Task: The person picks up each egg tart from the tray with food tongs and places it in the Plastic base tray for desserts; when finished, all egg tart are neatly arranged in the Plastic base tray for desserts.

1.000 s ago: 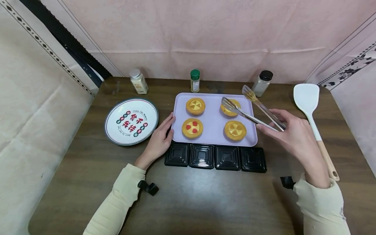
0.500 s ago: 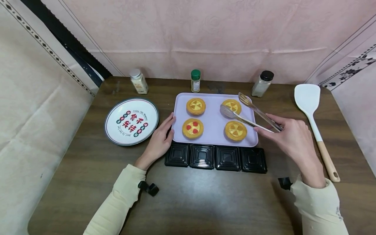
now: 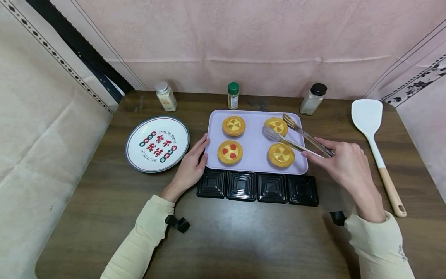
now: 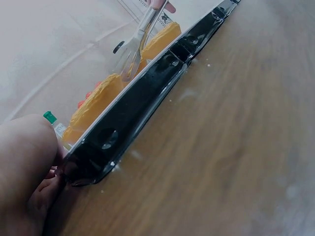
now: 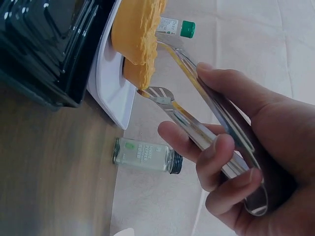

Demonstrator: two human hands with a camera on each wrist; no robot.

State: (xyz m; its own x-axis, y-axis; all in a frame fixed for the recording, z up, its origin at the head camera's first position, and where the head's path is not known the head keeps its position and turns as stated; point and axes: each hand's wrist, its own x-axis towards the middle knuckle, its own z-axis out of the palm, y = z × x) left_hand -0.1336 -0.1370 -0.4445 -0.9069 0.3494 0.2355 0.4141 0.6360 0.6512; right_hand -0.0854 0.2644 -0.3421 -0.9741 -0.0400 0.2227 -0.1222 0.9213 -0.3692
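My left hand (image 3: 189, 166) rests with its fingers against the left edge of a lilac tray (image 3: 256, 141). On the tray are a red-dotted tart (image 3: 230, 152) at near left and yellow tarts at far left (image 3: 234, 126), near right (image 3: 281, 155) and far right (image 3: 275, 123). My right hand (image 3: 348, 164) grips metal tongs (image 3: 310, 138), thumb on one arm and fingers curled round the other in the right wrist view. The spread tong tips stand on either side of the far-right tart; whether they touch it I cannot tell.
A black tray with square compartments (image 3: 272, 188) lies along the lilac tray's near edge. A round white plate (image 3: 156, 162) is at left, a white spatula (image 3: 367, 116) at right. Behind stand a white-capped jar (image 3: 166, 99), a green-capped bottle (image 3: 233, 97) and a black-capped pepper jar (image 3: 311, 102).
The right hand has moved slightly left, bringing the tong tips down from above to either side of the far-right tart. The left hand keeps its place at the tray.
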